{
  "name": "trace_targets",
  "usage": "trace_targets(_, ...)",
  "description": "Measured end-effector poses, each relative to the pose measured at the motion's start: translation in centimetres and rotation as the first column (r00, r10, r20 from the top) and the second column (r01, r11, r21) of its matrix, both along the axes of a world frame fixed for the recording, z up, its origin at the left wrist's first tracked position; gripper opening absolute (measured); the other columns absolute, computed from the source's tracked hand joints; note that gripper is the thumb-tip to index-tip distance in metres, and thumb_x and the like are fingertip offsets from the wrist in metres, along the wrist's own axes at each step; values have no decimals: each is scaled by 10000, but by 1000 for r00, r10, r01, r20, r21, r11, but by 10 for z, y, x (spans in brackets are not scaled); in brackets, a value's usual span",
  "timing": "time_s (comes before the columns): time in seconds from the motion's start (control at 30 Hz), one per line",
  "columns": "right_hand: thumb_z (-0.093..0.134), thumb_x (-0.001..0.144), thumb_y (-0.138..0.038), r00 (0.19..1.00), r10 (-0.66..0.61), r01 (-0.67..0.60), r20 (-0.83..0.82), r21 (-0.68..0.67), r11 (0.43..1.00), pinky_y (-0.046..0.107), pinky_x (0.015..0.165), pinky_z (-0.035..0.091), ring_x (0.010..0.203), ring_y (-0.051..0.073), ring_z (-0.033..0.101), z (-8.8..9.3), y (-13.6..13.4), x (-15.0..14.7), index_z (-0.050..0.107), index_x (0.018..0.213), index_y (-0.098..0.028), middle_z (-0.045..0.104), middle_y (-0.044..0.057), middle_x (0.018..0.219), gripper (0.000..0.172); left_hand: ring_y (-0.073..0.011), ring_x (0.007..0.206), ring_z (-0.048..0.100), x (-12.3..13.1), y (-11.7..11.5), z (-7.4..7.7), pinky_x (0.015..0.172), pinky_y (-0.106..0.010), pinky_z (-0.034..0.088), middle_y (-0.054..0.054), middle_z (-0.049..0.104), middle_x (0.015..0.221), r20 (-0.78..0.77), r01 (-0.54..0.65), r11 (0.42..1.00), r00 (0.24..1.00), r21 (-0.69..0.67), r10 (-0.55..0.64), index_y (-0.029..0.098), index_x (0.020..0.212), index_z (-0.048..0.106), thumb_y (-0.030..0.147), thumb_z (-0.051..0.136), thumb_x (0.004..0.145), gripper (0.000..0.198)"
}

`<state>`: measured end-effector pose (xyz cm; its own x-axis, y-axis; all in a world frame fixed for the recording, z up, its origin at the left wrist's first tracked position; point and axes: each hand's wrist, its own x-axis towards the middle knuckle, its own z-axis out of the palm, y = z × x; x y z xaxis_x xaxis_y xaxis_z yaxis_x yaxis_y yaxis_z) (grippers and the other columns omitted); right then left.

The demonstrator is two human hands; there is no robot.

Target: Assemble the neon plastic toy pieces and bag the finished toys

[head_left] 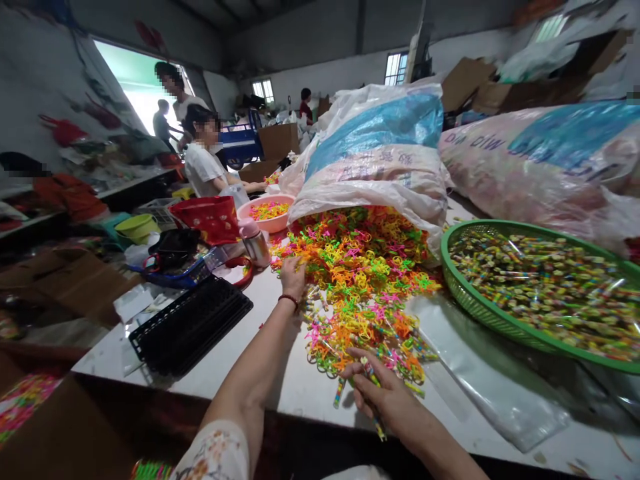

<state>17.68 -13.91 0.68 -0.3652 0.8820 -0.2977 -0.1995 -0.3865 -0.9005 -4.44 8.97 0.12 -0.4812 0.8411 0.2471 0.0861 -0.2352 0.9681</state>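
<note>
A heap of small plastic pieces in pink, orange, yellow and green spills over the white table from the mouth of a large woven sack. At the heap's left edge, my left hand has its fingers curled among the pieces. What they pinch is too small to make out. My right hand, at the front of the heap, is closed around slim striped sticks that poke out above and below the fingers. Another striped stick lies at the heap's front edge.
A green basket full of striped sticks stands at right, beside clear plastic bags. Black trays, a bottle, a red bag and a pink basin are at left. A co-worker sits beyond.
</note>
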Motion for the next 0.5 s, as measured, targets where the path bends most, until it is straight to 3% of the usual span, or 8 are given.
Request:
trace_targets(0.1,738,779,-420,1000,-30,30,9,14,999,227,584,417,645,85,511,-4,1,1,587,1199,-222,628,29,1009,489,-117,748,547,-11,-5,4,742,-241,458,13,546,756,240,-98,993,965,-62,111,170,718,572,281,656,786,155)
trace_targets(0.17,768,755,-392,999,-42,42,-30,4,999,229,652,446,722,102,542,-4,3,-1,620,1138,-202,629,30,976,452,-92,646,529,-21,-16,9,649,-216,452,23,532,707,387,-103,988,911,-117,141,163,728,540,292,572,849,180)
trace_targets(0.37,745,791,-409,980,-76,80,-185,18,997,307,788,536,867,158,631,3,21,-18,583,1117,-225,592,32,1001,408,-108,684,638,-39,-83,25,662,-206,525,-73,642,740,663,92,975,745,-201,66,117,760,565,117,479,871,141)
trace_targets(0.5,628,884,-356,981,-170,191,-98,278,941,378,943,520,1016,195,658,17,35,-35,542,1186,-240,603,57,1100,335,-149,740,672,-15,-142,22,703,-260,568,-117,675,792,813,243,941,580,-235,53,103,781,598,144,470,899,178)
